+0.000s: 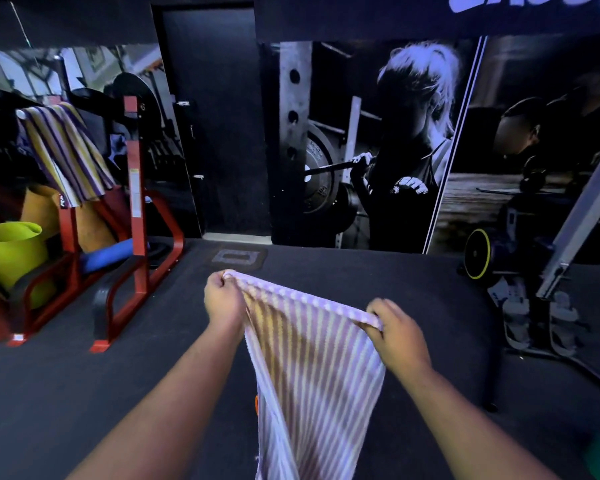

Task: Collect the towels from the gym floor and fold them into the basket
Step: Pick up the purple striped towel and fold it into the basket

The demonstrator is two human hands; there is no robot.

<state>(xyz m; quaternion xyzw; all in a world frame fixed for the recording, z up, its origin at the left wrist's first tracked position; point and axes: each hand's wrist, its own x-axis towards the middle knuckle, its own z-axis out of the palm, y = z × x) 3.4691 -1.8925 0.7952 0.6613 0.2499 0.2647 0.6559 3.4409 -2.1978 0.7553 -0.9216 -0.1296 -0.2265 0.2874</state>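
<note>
- Floor [118, 393]: dark rubber gym matting, fills the lower half of the view.
- Back wall: black door [215, 133] left of centre, large black-and-white weightlifting mural [378, 150] to its right.
- Left side: red steel rack [136, 209] standing on the floor, blue roller [108, 258] lying inside its base, lime-green tub [11, 251] just beside it at the frame edge.
- Second striped towel [66, 154] (purple/yellow/white) draped over a bar on that rack, off the floor.
- Right side: grey machine frame [582, 209] with a yellow-rimmed wheel [477, 252] near its foot.
- Hard to read: top-right lettering is cut off; a green shape at the bottom-right corner is cropped and blurred, can't identify it. Small orange bit behind the held towel's left edge, mostly hidden.
- Striped towel [312, 375] (lilac/white/tan) hangs in the air in front of the person, top edge stretched between both hands, lower end runs out of frame.
- Left hand [222, 299]: fingers curled, pinching the top-left corner.
- Right hand [399, 334]: pinching the top-right corner, slightly motion-blurred.
- Hands apart, right one lower and nearer the camera.
</note>
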